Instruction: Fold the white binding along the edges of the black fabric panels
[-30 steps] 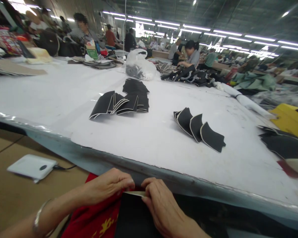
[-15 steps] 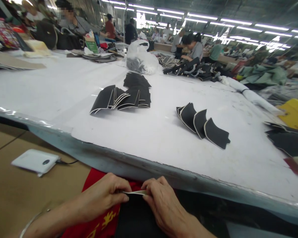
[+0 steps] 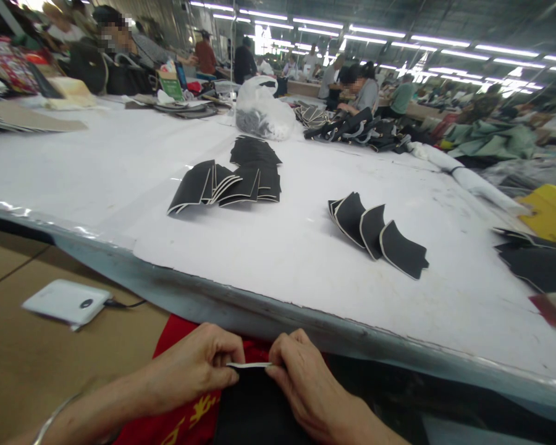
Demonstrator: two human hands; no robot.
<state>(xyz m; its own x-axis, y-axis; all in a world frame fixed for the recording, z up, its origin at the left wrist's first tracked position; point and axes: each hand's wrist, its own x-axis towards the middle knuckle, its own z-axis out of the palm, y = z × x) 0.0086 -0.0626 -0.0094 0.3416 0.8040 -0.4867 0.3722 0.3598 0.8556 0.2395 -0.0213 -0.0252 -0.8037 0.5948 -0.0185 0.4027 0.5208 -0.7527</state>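
Between my two hands, near the bottom middle of the view, is a thin piece with a pale edge point(image 3: 249, 365). My left hand point(image 3: 202, 364) pinches its left end between thumb and fingers. Its right end is pinched by my right hand point(image 3: 301, 374). Below the hands lies a black surface point(image 3: 257, 411), beside red cloth with yellow marks point(image 3: 176, 405). Past the table edge, black pieces with pale edges form an overlapping group point(image 3: 252, 179) at the centre and a smaller fanned row point(image 3: 380, 238) to the right.
The white table point(image 3: 301, 278) spans the view beyond my hands. A white device point(image 3: 67, 303) with a cable lies on the brown surface at left. Further back are a plastic bag point(image 3: 264, 111), a black pile point(image 3: 361, 130), a yellow item point(image 3: 551, 213) and several people.
The pale edge between my hands is now straighter and slightly lower, and my hands have shifted slightly. In the background, the person at the upper left has moved a little left.
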